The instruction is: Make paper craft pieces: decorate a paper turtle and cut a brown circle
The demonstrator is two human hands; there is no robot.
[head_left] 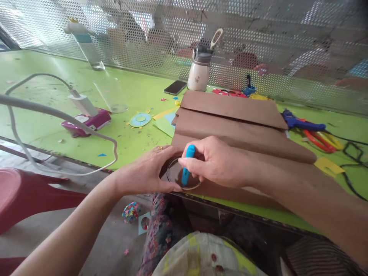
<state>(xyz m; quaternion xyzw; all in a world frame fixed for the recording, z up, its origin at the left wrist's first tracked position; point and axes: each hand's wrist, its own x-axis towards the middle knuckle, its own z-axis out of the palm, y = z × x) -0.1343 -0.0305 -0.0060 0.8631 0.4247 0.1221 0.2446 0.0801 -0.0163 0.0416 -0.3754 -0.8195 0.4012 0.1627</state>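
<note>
A blue marker (189,163) stands nearly upright in my right hand (214,161), its lower end inside a thin round ring (191,188) near the table's front edge. Around the ring's left side curve the thumb and fingers of my left hand (146,170), holding it down on the brown paper (230,153). The marker's tip is too small to make out. That paper lies folded in several layers, and my right forearm crosses over it.
On the green table (146,96) stand a white bottle (198,73), a clear cup (115,101), a tall bottle (89,48) and a purple power block (87,122) with a white cable. A phone (175,87) lies behind the paper; a blue glue gun (303,122) and orange-handled scissors (320,141) lie right.
</note>
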